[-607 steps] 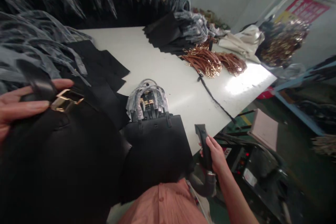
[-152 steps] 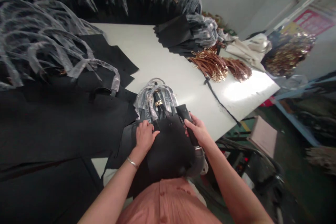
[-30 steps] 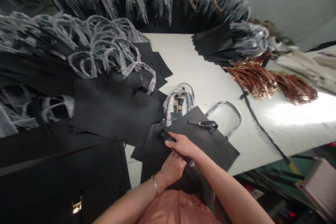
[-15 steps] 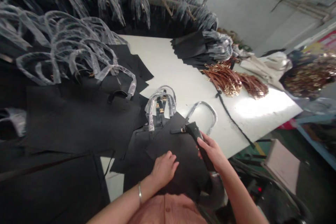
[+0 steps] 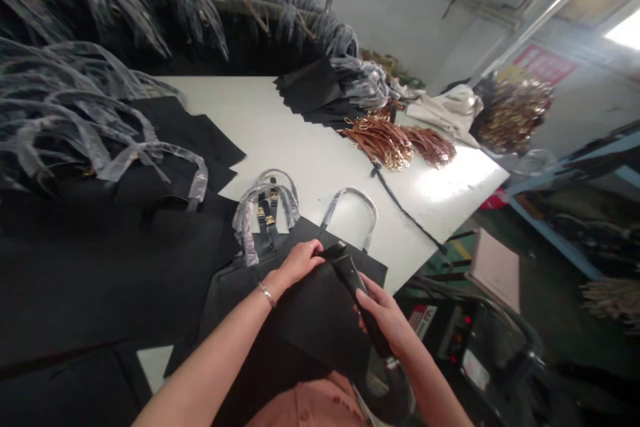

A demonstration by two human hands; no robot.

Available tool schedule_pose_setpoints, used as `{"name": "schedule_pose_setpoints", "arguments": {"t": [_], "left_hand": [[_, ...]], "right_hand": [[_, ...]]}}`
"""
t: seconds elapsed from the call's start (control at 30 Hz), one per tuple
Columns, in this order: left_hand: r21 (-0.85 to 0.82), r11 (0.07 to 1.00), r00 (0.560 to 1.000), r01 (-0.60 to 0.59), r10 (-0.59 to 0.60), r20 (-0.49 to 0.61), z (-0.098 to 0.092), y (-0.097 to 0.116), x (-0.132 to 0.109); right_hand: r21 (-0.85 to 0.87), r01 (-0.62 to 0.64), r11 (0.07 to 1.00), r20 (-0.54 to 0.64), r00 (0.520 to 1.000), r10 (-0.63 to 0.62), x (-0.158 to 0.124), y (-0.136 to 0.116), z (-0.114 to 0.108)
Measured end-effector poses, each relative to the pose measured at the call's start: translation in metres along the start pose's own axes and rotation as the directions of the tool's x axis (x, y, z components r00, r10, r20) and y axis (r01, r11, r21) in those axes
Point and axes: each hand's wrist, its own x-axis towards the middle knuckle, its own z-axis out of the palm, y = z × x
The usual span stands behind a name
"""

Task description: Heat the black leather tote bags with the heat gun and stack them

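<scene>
My right hand (image 5: 384, 321) is shut around the handle of a black handheld tool (image 5: 354, 287) with a flat nozzle. The nozzle points up and left, to a narrow black leather strap (image 5: 331, 252) lying on a black leather tote bag (image 5: 320, 310). My left hand (image 5: 298, 263) rests on the bag, its fingertips at the strap. The bag lies flat, with two handles in clear plastic wrap (image 5: 350, 208) and gold buckles (image 5: 267, 217) beyond it. The strap's buckle is hidden.
Several black bag panels (image 5: 115, 260) with wrapped handles fill the left of the white table (image 5: 305, 140). Brown straps with gold hardware (image 5: 380, 143), a black cord (image 5: 405, 213) and cream cloth (image 5: 450, 107) lie beyond. A machine with red lights (image 5: 453, 333) stands at the right.
My left hand has moved up the bag to the strap, and the tool's nozzle has swung over to it. The view has shifted, with the table appearing further to the left.
</scene>
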Motion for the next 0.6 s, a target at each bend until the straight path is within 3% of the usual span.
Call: {"name": "schedule_pose_setpoints", "arguments": {"t": [0.1, 0.23, 0.4, 0.5, 0.6], "left_hand": [[-0.304, 0.952, 0.999, 0.027, -0.012, 0.052, 0.006, -0.003, -0.019], [-0.684, 0.718, 0.991, 0.130, -0.069, 0.116, 0.020, -0.006, -0.038], [-0.833, 0.508, 0.970, 0.218, -0.206, 0.128, 0.028, -0.001, -0.050], [-0.849, 0.468, 0.959, 0.246, -0.243, 0.144, 0.029, 0.007, -0.056], [-0.873, 0.396, 0.939, 0.283, -0.298, 0.170, 0.033, 0.016, -0.064]], "right_hand": [[0.026, -0.020, 0.999, 0.072, 0.997, 0.018, -0.004, -0.005, 0.005], [0.070, -0.049, 0.996, 0.122, 0.992, 0.040, -0.002, -0.012, 0.016], [0.127, -0.042, 0.991, 0.089, 0.996, 0.030, -0.005, -0.014, 0.013], [0.101, -0.094, 0.990, 0.152, 0.985, 0.078, -0.008, -0.009, 0.008], [0.151, -0.076, 0.986, 0.088, 0.994, 0.063, -0.005, -0.002, 0.009]]}}
